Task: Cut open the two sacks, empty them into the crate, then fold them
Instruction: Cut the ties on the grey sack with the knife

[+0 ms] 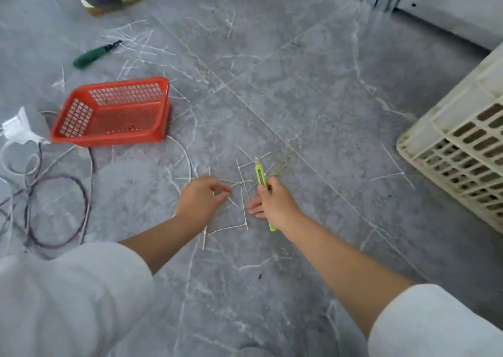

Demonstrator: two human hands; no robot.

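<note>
"Where are the person's arms?"

"Both bare arms reach forward and down, side by side."

"What is the left hand [202, 200] doing?"

"It is palm down, fingers bent, thumb and fingertips meeting. Whether they pinch anything is too small to tell."

"And the right hand [275, 203]?"

"It grips a green cutter [260, 175], thumb on it, tip pointing away. Some fingers stick out straight toward the left hand. The hands are near but apart."

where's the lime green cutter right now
The lime green cutter is just below centre of the head view, gripped by the right hand over scattered white ties on the floor, right of the left hand.
</note>
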